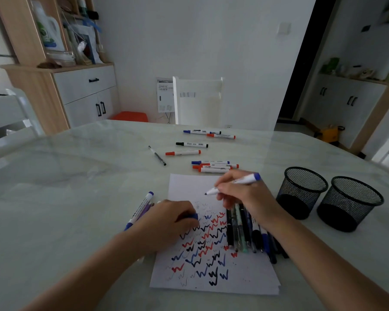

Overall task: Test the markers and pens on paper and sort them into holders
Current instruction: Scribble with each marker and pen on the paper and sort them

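A white paper sheet [213,268] covered with red, blue and black squiggles lies on the table in front of me. My right hand [240,191] grips an uncapped blue marker [245,180], its tip hovering just over the sheet's upper part. My left hand [173,221] rests on the sheet's left side, curled around a blue cap [192,216]. Several pens [245,230] lie in a row along the sheet's right edge. Two blue-capped markers [140,209] lie left of my left hand. Two black mesh holders [301,191] [348,203] stand at the right.
Loose markers lie farther back: a blue and red cluster [213,166], a red one [182,152], a black one [191,144], a thin pen [157,155], and more near the far edge [209,133]. A white chair [198,99] stands behind the table [76,198].
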